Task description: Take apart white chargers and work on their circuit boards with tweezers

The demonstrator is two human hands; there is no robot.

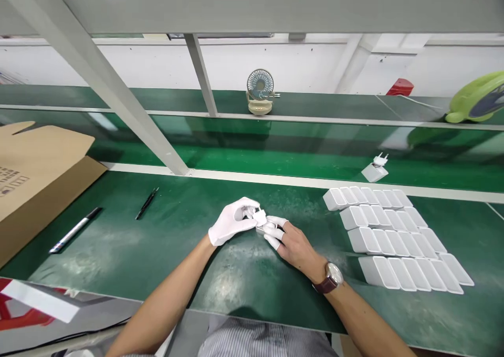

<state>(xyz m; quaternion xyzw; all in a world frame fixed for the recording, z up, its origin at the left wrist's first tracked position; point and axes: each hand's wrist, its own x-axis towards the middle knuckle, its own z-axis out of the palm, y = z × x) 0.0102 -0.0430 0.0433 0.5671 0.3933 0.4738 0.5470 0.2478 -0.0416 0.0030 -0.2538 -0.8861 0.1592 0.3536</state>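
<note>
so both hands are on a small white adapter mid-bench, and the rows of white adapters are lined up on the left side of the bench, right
Not quite. The head view shows the rows of white adapters on the right side of the bench, not the left; the left side holds a cardboard box and two pens. The rest stands: the left hand and right hand both hold a small white adapter mid-bench.

A green workbench (165, 241) carries the things, with a pale strip along its far edge. On its left side lies a flattened cardboard box (35, 173), hanging partly over the edge. Near it lie a silver marker pen (74, 230) and, a little farther right, a thin black pen (147, 203), well apart from each other. On the right side stand four rows of white charger blocks (394, 239), packed close and touching. Beyond the strip, one single white charger (375, 170) rests on the green belt (275, 157).
</note>
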